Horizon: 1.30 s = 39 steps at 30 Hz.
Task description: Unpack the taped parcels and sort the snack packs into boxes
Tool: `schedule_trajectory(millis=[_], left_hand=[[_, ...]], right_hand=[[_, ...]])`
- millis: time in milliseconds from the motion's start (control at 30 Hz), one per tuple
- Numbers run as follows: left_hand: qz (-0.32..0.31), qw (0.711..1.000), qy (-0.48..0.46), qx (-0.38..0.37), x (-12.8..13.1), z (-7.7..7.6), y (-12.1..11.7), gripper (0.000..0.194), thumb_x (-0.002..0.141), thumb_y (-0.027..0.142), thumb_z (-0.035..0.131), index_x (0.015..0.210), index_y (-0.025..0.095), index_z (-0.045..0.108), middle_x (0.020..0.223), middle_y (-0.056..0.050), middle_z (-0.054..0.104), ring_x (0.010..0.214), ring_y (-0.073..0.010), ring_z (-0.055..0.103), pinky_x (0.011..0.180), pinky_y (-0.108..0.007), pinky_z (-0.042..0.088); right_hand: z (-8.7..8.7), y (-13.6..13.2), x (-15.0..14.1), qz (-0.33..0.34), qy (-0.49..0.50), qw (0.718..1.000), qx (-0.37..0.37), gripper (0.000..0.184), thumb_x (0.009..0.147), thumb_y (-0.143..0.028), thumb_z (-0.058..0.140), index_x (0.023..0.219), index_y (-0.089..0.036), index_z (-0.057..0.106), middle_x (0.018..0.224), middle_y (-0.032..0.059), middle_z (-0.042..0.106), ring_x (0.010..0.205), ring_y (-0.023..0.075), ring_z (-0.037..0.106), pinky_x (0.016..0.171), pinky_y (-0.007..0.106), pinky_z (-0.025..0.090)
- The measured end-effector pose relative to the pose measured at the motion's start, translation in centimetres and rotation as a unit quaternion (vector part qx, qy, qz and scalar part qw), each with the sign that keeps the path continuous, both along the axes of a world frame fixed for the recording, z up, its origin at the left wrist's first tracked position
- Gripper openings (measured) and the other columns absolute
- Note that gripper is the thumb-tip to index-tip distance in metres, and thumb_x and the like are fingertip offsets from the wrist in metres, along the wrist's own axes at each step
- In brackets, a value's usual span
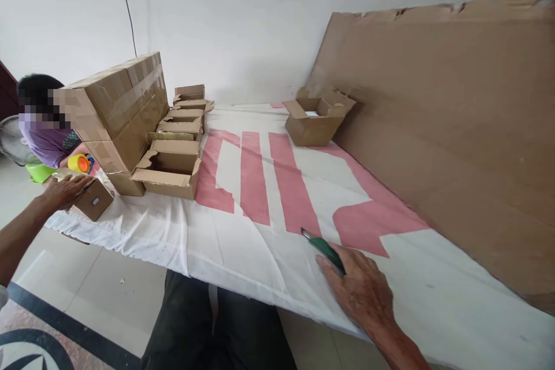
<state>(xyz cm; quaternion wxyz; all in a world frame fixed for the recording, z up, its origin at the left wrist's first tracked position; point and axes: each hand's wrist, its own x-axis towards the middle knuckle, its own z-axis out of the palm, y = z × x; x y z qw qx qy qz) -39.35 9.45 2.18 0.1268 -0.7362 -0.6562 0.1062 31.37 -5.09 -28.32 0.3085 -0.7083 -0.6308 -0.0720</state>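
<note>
On the right side of the table, my right hand (364, 283) is closed around a green utility knife (325, 250). Its metal tip points up and left, just over the cloth. Far to the left, my left hand (63, 192) lies with outstretched fingers on top of a small closed cardboard box (94, 201), which has a little white label on its end. That box sits near the table's left front edge. Whether my left fingers grip it or only rest on it is hard to see.
Taped cartons (125, 110) are stacked at the left, beside a row of open boxes (173, 165). Another open box (314, 127) stands further back. A large cardboard sheet (451, 127) leans at the right. A person (47, 139) is beyond the left edge, near a yellow toy (78, 163).
</note>
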Motion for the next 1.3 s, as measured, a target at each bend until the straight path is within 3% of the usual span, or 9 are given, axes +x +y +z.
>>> schedule_trajectory(millis=[167, 267, 400, 567, 700, 867, 1000, 1167, 1300], left_hand=[[-0.031, 0.997, 0.063, -0.034, -1.1, -0.3, 1.2, 0.082, 0.080, -0.008, 0.071, 0.156, 0.019, 0.057, 0.167, -0.018, 0.060, 0.140, -0.0416, 0.065, 0.107, -0.069, 0.055], [-0.043, 0.999, 0.025, -0.022, -1.0, -0.2, 2.0, 0.077, 0.080, -0.001, 0.079, 0.153, 0.018, 0.061, 0.164, -0.018, 0.063, 0.135, -0.0381, 0.069, 0.110, -0.066, 0.054], [0.011, 0.999, -0.027, -0.037, -0.5, -0.5, 3.4, 0.073, 0.074, 0.003, 0.088, 0.144, 0.016, 0.069, 0.160, -0.018, 0.067, 0.130, -0.0398, 0.071, 0.109, -0.072, 0.053], [0.001, 0.996, 0.068, -0.058, -0.2, -0.5, 3.6, 0.090, 0.067, -0.002, 0.083, 0.153, 0.019, 0.062, 0.159, -0.016, 0.067, 0.130, -0.0384, 0.068, 0.109, -0.070, 0.053], [-0.007, 0.994, 0.086, -0.068, 1.9, -0.2, 2.3, 0.090, 0.069, 0.008, 0.085, 0.154, 0.019, 0.059, 0.153, -0.016, 0.070, 0.134, -0.0415, 0.063, 0.108, -0.066, 0.055], [-0.088, 0.994, 0.021, -0.054, 7.8, -0.6, -0.2, 0.100, 0.064, 0.027, 0.092, 0.158, 0.025, 0.057, 0.160, -0.016, 0.063, 0.142, -0.0466, 0.059, 0.109, -0.063, 0.054], [-0.199, 0.976, -0.069, -0.055, 15.4, -2.0, -2.2, 0.107, 0.068, 0.050, 0.091, 0.165, 0.031, 0.050, 0.161, -0.017, 0.059, 0.142, -0.0453, 0.058, 0.109, -0.056, 0.052], [-0.289, 0.950, -0.119, -0.027, 26.7, -4.7, -3.5, 0.097, 0.075, 0.054, 0.088, 0.161, 0.028, 0.050, 0.146, -0.019, 0.064, 0.131, -0.0434, 0.062, 0.110, -0.058, 0.046], [-0.296, 0.941, -0.161, -0.002, 33.2, -6.8, -4.3, 0.095, 0.077, 0.053, 0.090, 0.159, 0.024, 0.052, 0.136, -0.021, 0.067, 0.126, -0.0447, 0.063, 0.107, -0.060, 0.047]], right_hand=[[0.1, 0.0, 0.0, -0.004, -0.013, 1.000, 0.002, 0.048, 0.106, -0.052, 0.047, 0.127, -0.019, 0.075, 0.119, 0.0170, 0.079, 0.107, 0.0386, 0.069, 0.087, 0.051, 0.056], [0.3, -0.1, 0.0, -0.005, -0.019, 1.000, 0.001, 0.046, 0.106, -0.050, 0.049, 0.127, -0.019, 0.075, 0.119, 0.0176, 0.078, 0.107, 0.0381, 0.069, 0.088, 0.051, 0.056], [0.4, -0.2, -0.1, -0.007, -0.025, 1.000, 0.000, 0.047, 0.107, -0.049, 0.048, 0.128, -0.017, 0.074, 0.119, 0.0182, 0.078, 0.105, 0.0376, 0.068, 0.087, 0.049, 0.055], [0.6, -0.1, -0.4, -0.015, -0.017, 1.000, 0.006, 0.043, 0.106, -0.047, 0.050, 0.127, -0.019, 0.074, 0.120, 0.0166, 0.078, 0.105, 0.0360, 0.068, 0.087, 0.047, 0.052], [0.7, 0.0, -0.4, -0.013, -0.016, 1.000, 0.008, 0.042, 0.106, -0.046, 0.050, 0.128, -0.019, 0.073, 0.120, 0.0161, 0.077, 0.104, 0.0357, 0.066, 0.087, 0.046, 0.051], [0.8, 0.1, -0.4, -0.013, -0.014, 1.000, 0.011, 0.041, 0.106, -0.045, 0.052, 0.127, -0.018, 0.074, 0.121, 0.0166, 0.077, 0.104, 0.0357, 0.066, 0.087, 0.046, 0.051], [0.9, 0.2, -0.5, -0.014, -0.006, 1.000, 0.003, 0.041, 0.105, -0.043, 0.053, 0.130, -0.019, 0.075, 0.121, 0.0173, 0.076, 0.107, 0.0365, 0.065, 0.089, 0.048, 0.053], [0.9, 0.2, -0.6, -0.011, 0.001, 1.000, 0.004, 0.042, 0.107, -0.045, 0.051, 0.130, -0.018, 0.073, 0.123, 0.0164, 0.076, 0.108, 0.0357, 0.065, 0.091, 0.049, 0.053], [1.1, 0.2, -0.6, -0.008, 0.014, 1.000, 0.008, 0.040, 0.107, -0.045, 0.050, 0.130, -0.021, 0.072, 0.123, 0.0150, 0.076, 0.110, 0.0350, 0.066, 0.092, 0.048, 0.053]])
